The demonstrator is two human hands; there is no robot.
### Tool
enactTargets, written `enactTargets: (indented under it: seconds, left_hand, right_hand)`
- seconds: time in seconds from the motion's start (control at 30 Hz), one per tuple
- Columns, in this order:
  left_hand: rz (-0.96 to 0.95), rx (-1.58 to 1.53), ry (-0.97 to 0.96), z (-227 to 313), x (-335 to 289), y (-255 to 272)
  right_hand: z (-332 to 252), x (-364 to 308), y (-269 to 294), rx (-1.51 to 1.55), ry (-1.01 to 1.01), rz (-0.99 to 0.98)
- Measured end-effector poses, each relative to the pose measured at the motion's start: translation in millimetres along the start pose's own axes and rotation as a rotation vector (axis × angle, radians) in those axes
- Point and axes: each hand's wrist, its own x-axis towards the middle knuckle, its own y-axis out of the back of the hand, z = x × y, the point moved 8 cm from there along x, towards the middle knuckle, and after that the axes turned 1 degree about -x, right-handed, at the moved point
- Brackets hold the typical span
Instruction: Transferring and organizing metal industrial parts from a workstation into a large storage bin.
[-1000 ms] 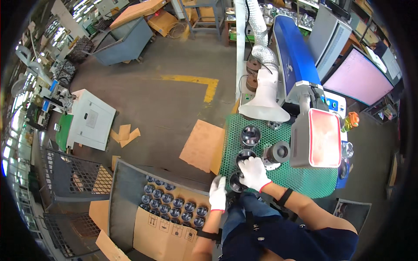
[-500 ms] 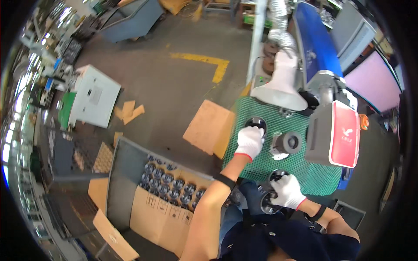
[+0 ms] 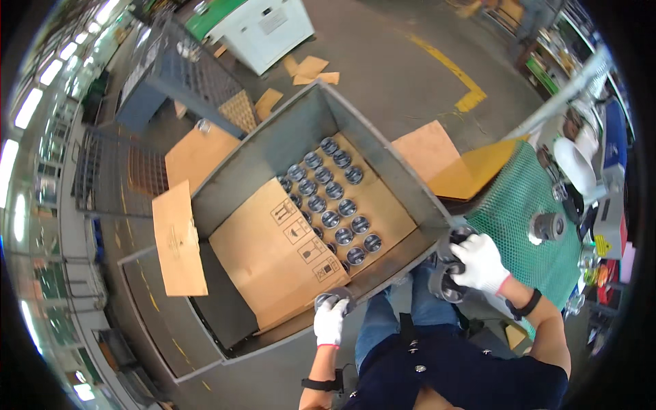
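Observation:
My left hand [image 3: 329, 324], in a white knit glove with a red cuff, is closed on a dark round metal piston [image 3: 336, 298]. It is at the near wall of a grey metal bin [image 3: 253, 140]. On the right, my gloved right hand [image 3: 484, 263] grips two more pistons, an upper one [image 3: 456, 239] and a lower one [image 3: 445, 283], beside the corner of the green-matted table. Inside the bin, several pistons [image 3: 331, 219] stand in rows on brown cardboard. A printed cardboard sheet [image 3: 270, 253] covers part of them.
A green mesh mat [image 3: 526, 239] covers the table at right, with a grey cylindrical part [image 3: 549, 226] on it. Beyond stands a white funnel-shaped hood [image 3: 575, 166]. A yellow panel [image 3: 478, 171] and a cardboard sheet [image 3: 430, 150] lie between bin and table. A cardboard flap [image 3: 179, 239] sticks up at left.
The view has swung left toward the bin. My left hand has moved from the green mat to the bin's near edge with its piston. My right hand still holds its two pistons.

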Motion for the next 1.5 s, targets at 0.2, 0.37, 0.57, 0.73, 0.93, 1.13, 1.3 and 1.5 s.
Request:
enactTargets:
  seconds: [0.2, 0.37, 0.57, 0.73, 0.93, 1.13, 1.3, 1.5]
  left_hand:
    - [-0.122, 0.197, 0.009, -4.6, 26.3, 24.3]
    - [-0.354, 0.217, -0.133, 19.9, 97.0, -47.1]
    - [-0.558, 0.323, -0.297, 16.5, 206.3, -191.5]
    - [-0.683, 0.394, -0.191, 7.1, 283.8, -285.2]
    - [-0.544, 0.417, -0.189, -43.4, 348.2, -364.2]
    - [-0.511, 0.534, -0.116, -83.7, 373.0, -419.5]
    - [-0.532, 0.549, 0.026, -141.2, 374.2, -454.5]
    - [-0.582, 0.655, -0.206, -120.3, 352.8, -468.9]
  right_hand:
    - [-50.3, 160.4, -87.9, -0.069, 0.305, -0.123]
    - [-33.7, 268.1, -221.6, -0.144, 0.382, -0.252]
    - [15.2, 349.2, -383.6, -0.335, 0.367, -0.367]
    - [62.7, 380.3, -477.3, -0.376, 0.352, -0.37]
    - [79.0, 410.5, -536.2, -0.344, 0.372, -0.323]
    - [82.0, 396.4, -514.8, -0.263, 0.302, -0.157]
    - [72.5, 366.0, -523.8, -0.124, 0.15, -0.344]
    - [93.9, 333.1, -552.5, -0.327, 0.126, -0.518]
